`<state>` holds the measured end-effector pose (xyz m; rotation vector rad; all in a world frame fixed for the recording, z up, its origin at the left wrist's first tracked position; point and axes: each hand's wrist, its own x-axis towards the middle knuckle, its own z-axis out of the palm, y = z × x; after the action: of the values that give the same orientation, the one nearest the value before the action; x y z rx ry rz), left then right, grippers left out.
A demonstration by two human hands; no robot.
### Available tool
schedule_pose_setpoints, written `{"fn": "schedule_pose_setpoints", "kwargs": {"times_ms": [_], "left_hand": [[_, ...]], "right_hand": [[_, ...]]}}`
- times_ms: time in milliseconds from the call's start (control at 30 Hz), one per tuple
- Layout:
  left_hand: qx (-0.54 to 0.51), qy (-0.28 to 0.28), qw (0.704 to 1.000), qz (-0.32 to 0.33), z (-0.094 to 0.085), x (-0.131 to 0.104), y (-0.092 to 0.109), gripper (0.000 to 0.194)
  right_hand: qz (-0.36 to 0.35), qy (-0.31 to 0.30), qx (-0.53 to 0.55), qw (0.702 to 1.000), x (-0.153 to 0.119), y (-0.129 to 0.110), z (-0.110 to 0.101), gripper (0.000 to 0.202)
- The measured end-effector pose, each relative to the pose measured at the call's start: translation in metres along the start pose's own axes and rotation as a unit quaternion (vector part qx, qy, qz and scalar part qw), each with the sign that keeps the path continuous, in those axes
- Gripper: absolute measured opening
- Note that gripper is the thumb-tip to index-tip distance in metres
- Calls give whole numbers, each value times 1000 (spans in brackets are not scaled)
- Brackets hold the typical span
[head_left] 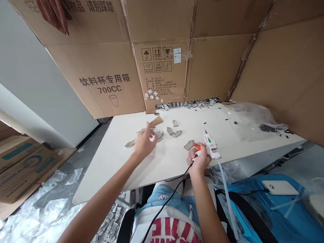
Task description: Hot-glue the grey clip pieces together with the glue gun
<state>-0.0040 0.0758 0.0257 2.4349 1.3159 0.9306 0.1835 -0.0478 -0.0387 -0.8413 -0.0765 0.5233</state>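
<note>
In my right hand [199,158] is a white hot glue gun [210,143] with an orange trigger, its nozzle pointing away from me. A long translucent glue stick [225,185] trails from its back end. My left hand [146,141] hovers at a cluster of silver buckle-like metal pieces [159,134], its slightly blurred fingers apart and nothing visible in them. One such metal piece [130,144] lies left of that hand. A few more metal pieces [174,132] sit between my hands, and another metal piece [188,145] is just beside my right hand.
Cardboard walls [162,77] enclose the back of the white table [113,162]. Many metal pieces [187,104] are heaped in a gap there. A brown cardboard scrap [156,121] lies near my left hand. Plastic bag [250,118] at right; black cable [174,192] crosses my lap.
</note>
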Motion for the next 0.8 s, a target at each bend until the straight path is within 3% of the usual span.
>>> {"fn": "schedule_pose_setpoints", "kwargs": {"times_ms": [67,167,267,333,433,633,800], "left_hand": [[-19,-81,995,46,29,-2,35,33],[-6,-151,986,77,72,-1,72,29],[15,-197,976,92,103,7,90,38],[20,-217,972,89,113,12,91,39],[-7,-223,972,76,111,17,79,37],[-177,-187,961,101,78,12,32,11],[-370,-137,918,-43,74,7,11,31]], "right_hand": [[-5,19,14,1000,0,-1,0,27],[6,23,15,1000,0,-1,1,28],[11,8,21,1000,1,-1,1,26],[14,-3,18,1000,2,-1,1,26],[31,-35,1,999,4,-1,0,28],[68,-126,-41,989,5,1,-1,35],[72,-181,-64,979,4,5,-3,38]]}}
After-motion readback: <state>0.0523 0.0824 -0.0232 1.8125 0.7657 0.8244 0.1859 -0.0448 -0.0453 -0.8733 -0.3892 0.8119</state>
